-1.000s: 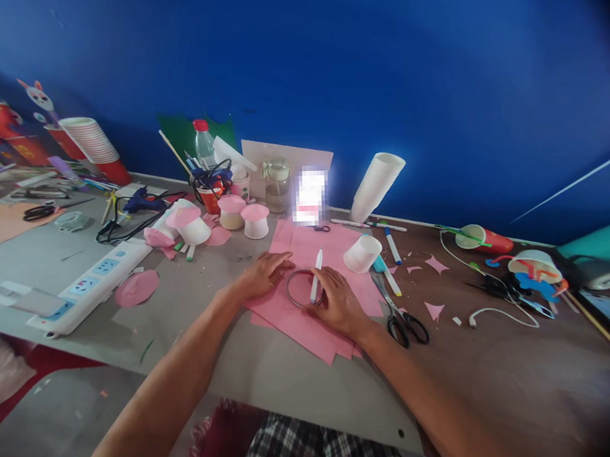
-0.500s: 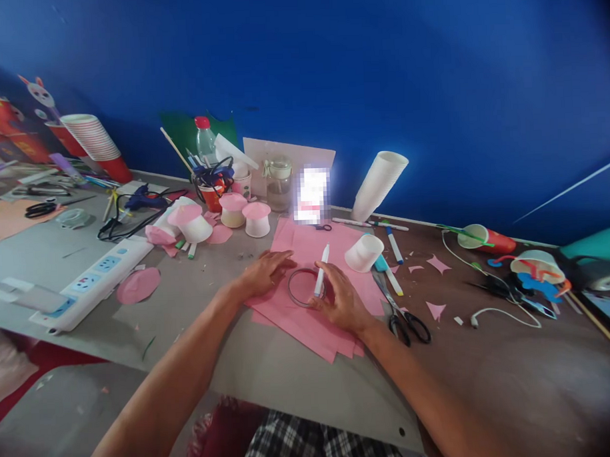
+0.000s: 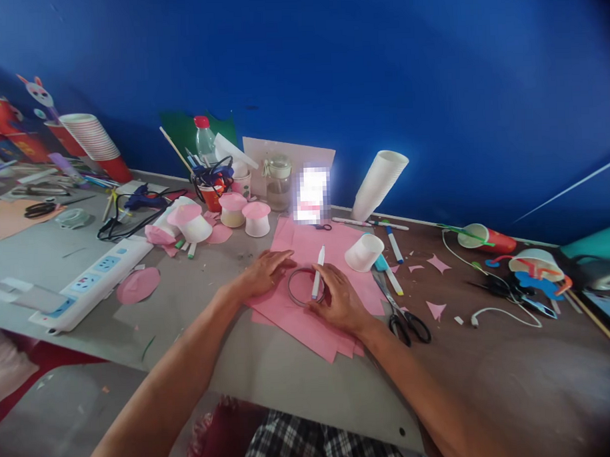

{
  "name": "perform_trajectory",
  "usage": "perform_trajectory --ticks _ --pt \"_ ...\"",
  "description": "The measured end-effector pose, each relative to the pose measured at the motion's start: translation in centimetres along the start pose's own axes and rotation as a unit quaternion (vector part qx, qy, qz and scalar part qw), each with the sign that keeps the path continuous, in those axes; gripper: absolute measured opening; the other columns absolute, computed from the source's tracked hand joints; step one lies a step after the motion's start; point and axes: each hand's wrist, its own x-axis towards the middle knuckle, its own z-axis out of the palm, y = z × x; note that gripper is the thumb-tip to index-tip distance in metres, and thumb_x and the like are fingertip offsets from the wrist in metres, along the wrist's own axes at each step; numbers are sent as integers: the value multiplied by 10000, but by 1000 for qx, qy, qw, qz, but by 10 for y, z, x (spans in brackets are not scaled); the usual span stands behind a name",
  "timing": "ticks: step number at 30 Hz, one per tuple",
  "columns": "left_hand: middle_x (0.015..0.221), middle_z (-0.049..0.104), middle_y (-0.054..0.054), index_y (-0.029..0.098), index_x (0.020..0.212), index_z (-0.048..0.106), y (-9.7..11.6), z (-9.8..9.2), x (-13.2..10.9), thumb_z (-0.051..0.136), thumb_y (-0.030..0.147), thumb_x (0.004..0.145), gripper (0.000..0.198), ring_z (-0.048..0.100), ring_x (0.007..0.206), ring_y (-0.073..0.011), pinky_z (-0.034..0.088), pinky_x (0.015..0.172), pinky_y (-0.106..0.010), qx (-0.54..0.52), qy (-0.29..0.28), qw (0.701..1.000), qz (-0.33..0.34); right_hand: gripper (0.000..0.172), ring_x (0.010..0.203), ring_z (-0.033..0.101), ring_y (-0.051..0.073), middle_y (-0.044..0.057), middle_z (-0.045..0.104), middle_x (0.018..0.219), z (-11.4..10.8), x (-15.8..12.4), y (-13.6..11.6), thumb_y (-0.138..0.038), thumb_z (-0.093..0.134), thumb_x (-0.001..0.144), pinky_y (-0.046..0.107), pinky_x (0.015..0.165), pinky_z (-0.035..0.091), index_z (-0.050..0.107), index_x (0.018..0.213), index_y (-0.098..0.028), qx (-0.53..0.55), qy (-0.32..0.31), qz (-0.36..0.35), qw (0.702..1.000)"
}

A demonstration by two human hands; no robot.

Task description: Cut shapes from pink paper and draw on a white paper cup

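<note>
Pinched in my right hand [image 3: 339, 299] is a white marker [image 3: 318, 271], which leans slightly and has its lower end over the right part of a thin grey ring [image 3: 291, 297]. The ring lies flat on stacked pink paper sheets [image 3: 309, 335]. My left hand [image 3: 264, 275] rests on the left side of the paper with fingers stretched toward the ring; I cannot tell whether they touch it. To the right of the sheets lie black-handled scissors [image 3: 407, 323]. A white paper cup [image 3: 364, 253] lies tipped on the paper's upper right.
White cups with pink discs [image 3: 257, 220] stand at back left, beside a glass jar [image 3: 279, 183]. A power strip [image 3: 99, 282] lies further left. Stacked white cups [image 3: 381, 184] lean on the blue wall. Markers [image 3: 394, 245] and pink scraps [image 3: 436, 310] lie at right.
The marker has shifted slightly left and its top has swung left, so it stands a little straighter. My right fingers moved with it. The left hand and the ring look unmoved.
</note>
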Motion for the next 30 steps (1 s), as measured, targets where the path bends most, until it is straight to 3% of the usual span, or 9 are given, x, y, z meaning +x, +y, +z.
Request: perform_trajectory --ticks 11,18,30 --pt "1247 781 -68 214 1484 487 2 -1 1 478 177 979 506 642 1240 -251 470 1096 -468 -16 8 1000 -3 800 1325 555 410 195 632 1402 -2 0 -1 -573 723 874 645 1092 475 458 1528 -196 1 -16 11 1000" --pt "1259 777 -64 229 1487 478 -1 2 0 472 187 998 491 622 1284 -254 424 1143 -496 -16 2 1000 -1 764 1299 579 388 190 630 1401 -6 0 0 -516 726 898 625 1088 497 438 1530 -199 24 -20 3 1000" --pt "1282 767 -71 214 1498 471 -2 3 0 495 129 960 545 615 1303 -250 414 1162 -496 -22 -5 1000 -6 774 1309 581 396 195 631 1405 -3 -2 1 -598 704 890 627 1096 493 469 1510 -200 16 -15 13 1000"
